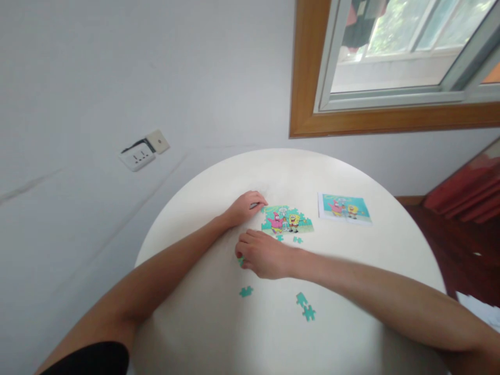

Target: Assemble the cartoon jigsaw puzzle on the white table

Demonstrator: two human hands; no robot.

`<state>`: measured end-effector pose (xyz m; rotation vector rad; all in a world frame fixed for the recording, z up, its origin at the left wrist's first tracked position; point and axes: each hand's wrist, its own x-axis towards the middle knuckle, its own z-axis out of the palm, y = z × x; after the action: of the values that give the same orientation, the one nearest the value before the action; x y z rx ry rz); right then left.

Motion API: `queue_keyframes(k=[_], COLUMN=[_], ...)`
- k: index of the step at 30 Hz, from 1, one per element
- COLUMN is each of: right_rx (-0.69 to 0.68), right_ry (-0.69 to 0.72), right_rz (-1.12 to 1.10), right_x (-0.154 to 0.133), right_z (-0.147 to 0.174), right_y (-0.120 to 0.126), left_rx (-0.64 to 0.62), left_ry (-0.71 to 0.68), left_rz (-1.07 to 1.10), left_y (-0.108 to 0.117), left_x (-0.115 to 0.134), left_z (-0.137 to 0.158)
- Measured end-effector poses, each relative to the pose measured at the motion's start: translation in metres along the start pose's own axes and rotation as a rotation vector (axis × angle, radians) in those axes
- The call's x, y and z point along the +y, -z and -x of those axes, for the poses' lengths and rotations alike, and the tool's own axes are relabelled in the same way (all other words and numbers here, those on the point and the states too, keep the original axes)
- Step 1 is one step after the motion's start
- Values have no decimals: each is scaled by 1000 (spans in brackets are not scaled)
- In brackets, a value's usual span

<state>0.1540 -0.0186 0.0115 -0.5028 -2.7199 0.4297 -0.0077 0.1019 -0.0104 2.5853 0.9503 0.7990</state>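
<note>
A partly assembled jigsaw puzzle (pixel 287 221) with a pink starfish and a yellow sponge figure lies on the round white table (pixel 219 333). My left hand (pixel 248 207) is at its upper left edge, fingers together; a dark sliver shows between them, too small to name. Below the puzzle my right hand (pixel 265 254) is closed, fingertips bent around a green puzzle piece (pixel 240 261) that is mostly hidden. Loose pieces lie close under the puzzle: a green piece (pixel 279 238) and a pale green piece (pixel 298 240).
Nearer me lie another loose piece (pixel 246 291) and two more, an upper piece (pixel 301 299) and a lower piece (pixel 309 313). A reference picture card (pixel 346 208) sits to the puzzle's right. Behind the table are a wall with a socket (pixel 138 156) and a wood-framed window (pixel 304 117).
</note>
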Motion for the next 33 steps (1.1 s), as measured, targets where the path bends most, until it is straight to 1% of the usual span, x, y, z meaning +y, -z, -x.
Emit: queue_keyframes(k=[2, 4, 5, 7, 9, 12, 15, 16, 18, 21, 26, 30, 33], right_rx=[-18, -22, -2, 102, 260, 374, 420, 422, 407, 380, 339, 340, 341], right_ry=[-3, -51, -98, -207, -275, -365, -501, -545, -576, -561, -569, -590, -584], right_rz=[-139, -297, -370, -480, -530, -506, -415, -409, -424, -480, -577, -580, -542], right_x=[-4, -4, -2, 11, 34, 82, 125, 135, 148, 154, 153, 155, 156], right_z=[0, -1, -1, -1, 3, 18, 40, 46, 54, 58, 56, 57, 57], right_y=[5, 10, 13, 22, 34, 53, 67, 69, 70, 68, 63, 59, 57], left_rx=[-3, -8, -9, -20, -42, -71, -93, -111, -151, -198, -221, -226, -236], left_ry=[5, 1, -6, -30, -53, -62, -100, -125, -170, -210, -237, -228, -218], left_rz=[-2, -6, -11, -21, -25, -24, 6, 20, 36, 37, 34, 35, 22], left_y=[0, 1, 1, 2, 2, 4, 7, 7, 8, 9, 8, 7, 7], left_x=[1, 1, 2, 2, 2, 5, 13, 15, 20, 25, 27, 27, 26], left_z=[1, 1, 1, 0, 0, -1, -1, -1, 0, 1, 1, 2, 2])
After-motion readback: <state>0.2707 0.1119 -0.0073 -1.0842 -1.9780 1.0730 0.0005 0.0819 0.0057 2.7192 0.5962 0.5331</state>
